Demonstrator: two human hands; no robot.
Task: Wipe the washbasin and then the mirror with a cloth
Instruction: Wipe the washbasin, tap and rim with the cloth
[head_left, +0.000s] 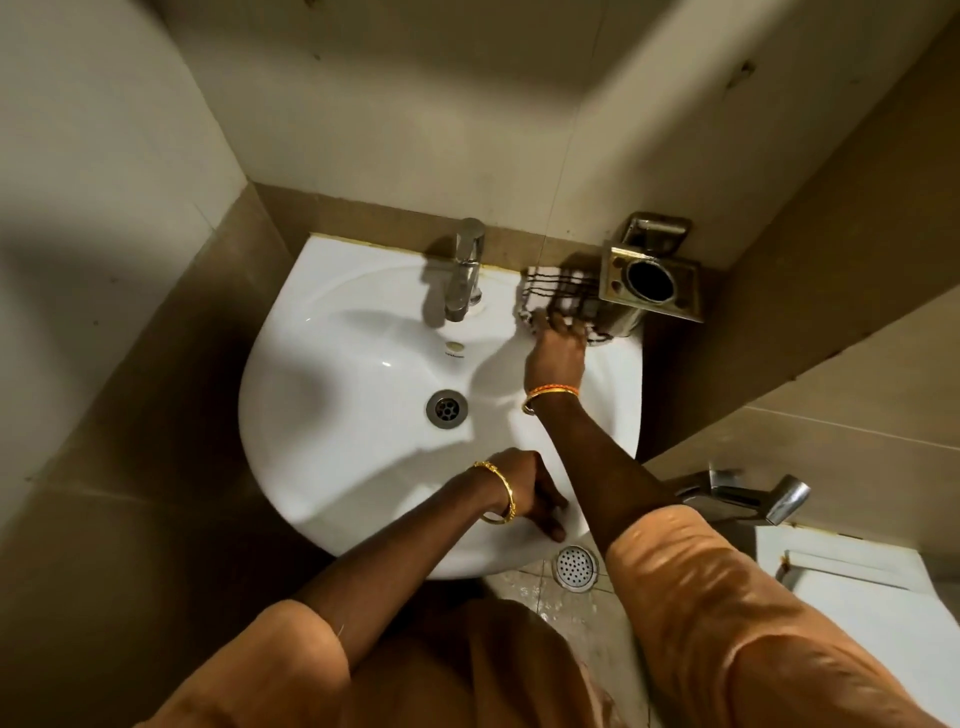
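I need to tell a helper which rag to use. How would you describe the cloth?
Start at the white washbasin, then go to its back right corner beside the tap. The cloth lies there under the right hand: white with dark checked stripes, the only fabric on the basin.
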